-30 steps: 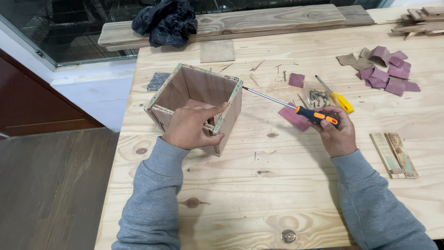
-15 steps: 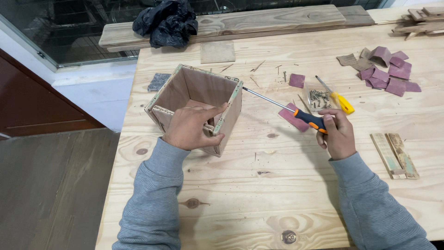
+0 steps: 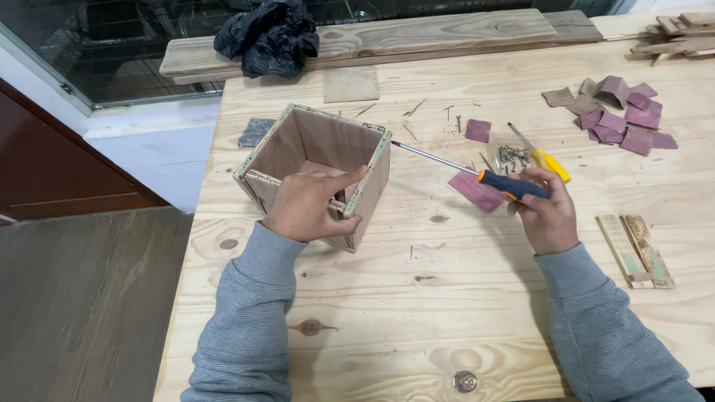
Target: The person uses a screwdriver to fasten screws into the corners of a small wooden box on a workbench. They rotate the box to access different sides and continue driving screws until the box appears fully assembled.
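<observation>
Wooden box [image 3: 320,167] under left hand [image 3: 309,205]

The left hand [image 3: 309,205] covers the near corner of the open wooden box [image 3: 316,167], so the joint under it can't be seen. The little pile of screws [image 3: 514,155] is too small to count, and the stacked wood strips [image 3: 674,33] run off the top right edge.

Only package in sight: a small clear plastic bag of screws [image 3: 512,155], lying flat on the pale wooden desk [image 3: 447,298] just right of the open wooden box [image 3: 316,160]. No labels, signs or screens.
</observation>
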